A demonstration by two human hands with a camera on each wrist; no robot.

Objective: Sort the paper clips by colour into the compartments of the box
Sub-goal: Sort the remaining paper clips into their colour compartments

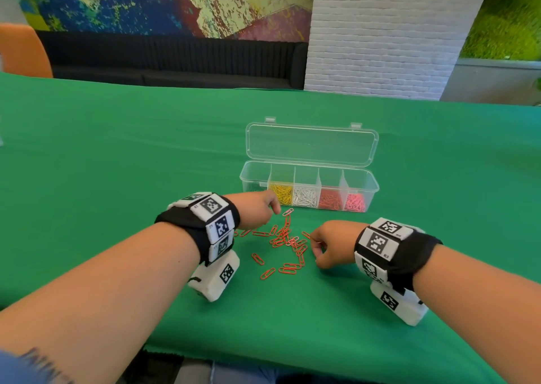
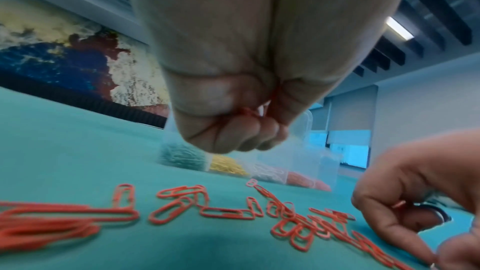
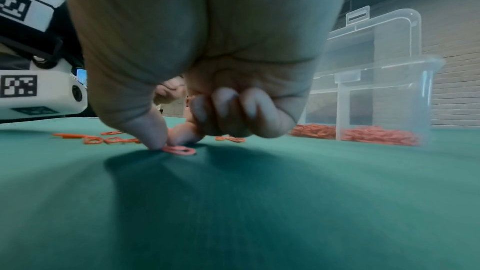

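Looking at the green cloth (image 1: pixel 117 155), we see only orange paper clips (image 1: pixel 285 241) left loose, between our hands and just before the clear box (image 1: pixel 369 185), whose compartments already hold sorted clips. Our left hand (image 1: pixel 257 209) is curled closed, with what seems some orange clips inside; the view is blurred. Our right hand (image 1: pixel 332 244) pinches one clip (image 3: pixel 180 149) against the cloth with thumb and forefinger. We judge them light, stiff, slippery and easily tangled, so take each by its raised end.
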